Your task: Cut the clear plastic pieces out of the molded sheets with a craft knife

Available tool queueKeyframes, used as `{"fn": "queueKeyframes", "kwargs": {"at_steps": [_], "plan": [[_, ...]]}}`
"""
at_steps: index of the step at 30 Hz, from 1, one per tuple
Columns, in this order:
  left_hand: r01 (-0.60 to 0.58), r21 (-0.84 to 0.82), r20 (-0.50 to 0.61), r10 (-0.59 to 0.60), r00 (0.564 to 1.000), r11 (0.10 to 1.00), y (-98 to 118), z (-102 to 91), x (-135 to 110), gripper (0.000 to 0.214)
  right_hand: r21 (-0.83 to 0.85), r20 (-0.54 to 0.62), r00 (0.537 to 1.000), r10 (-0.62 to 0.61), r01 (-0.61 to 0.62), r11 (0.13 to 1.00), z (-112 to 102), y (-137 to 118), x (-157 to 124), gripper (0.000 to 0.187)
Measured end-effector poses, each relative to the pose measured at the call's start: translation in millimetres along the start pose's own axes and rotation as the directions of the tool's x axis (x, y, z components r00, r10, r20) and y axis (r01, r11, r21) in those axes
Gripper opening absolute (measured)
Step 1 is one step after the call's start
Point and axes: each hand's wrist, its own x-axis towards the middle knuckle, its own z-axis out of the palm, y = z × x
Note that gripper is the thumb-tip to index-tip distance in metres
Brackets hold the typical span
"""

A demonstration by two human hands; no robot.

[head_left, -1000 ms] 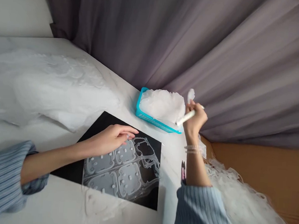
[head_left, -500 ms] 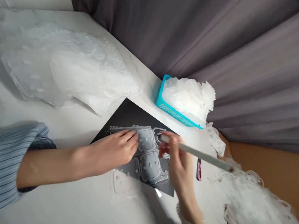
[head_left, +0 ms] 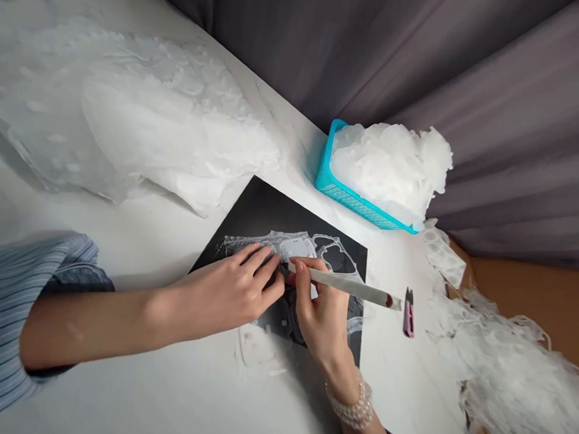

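My left hand [head_left: 244, 284] lies on a clear molded plastic sheet [head_left: 297, 246], its fingers spread and pressing down. Under the sheet is a black board [head_left: 290, 207] on the white table. My right hand [head_left: 324, 313] pinches a long, flat, pale tool [head_left: 359, 288] with a reddish mark near its back end. The tool's front end meets the sheet close to my left fingertips; its exact tip is hard to make out. Cut-out openings show in the sheet at its right side. Both hands hide much of the sheet's middle.
A blue basket [head_left: 351, 202] heaped with white translucent pieces stands behind the board. Pink-handled snips [head_left: 408, 317] lie to the right. Stringy plastic scraps [head_left: 516, 389] pile up at far right. A large stack of translucent sheets [head_left: 141, 118] covers the left back.
My right hand has moved left and brought the tool's front end down beside my left fingers. My left hand stays on the sheet. The view has shifted slightly.
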Motion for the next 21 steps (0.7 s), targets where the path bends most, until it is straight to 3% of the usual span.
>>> {"fn": "queueKeyframes", "kwargs": {"at_steps": [6, 13, 21], "plan": [[0.001, -0.009, 0.018, -0.001, 1.0, 1.0, 1, 1.6, -1, 0.034, -0.018, 0.007, 0.999, -0.038, 0.038, 0.999, 2, 0, 1, 0.019], [0.019, -0.02, 0.011, -0.019, 1.0, 1.0, 1, 1.7, -1, 0.03, -0.168, 0.047, 0.997, -0.061, 0.068, 0.983, -1, -4, -6, 0.019], [-0.008, -0.003, -0.011, 0.008, 1.0, 1.0, 2, 3.9, -3, 0.034, -0.315, 0.012, 0.97, -0.245, 0.236, 0.919, 11, 2, -11, 0.018]]}}
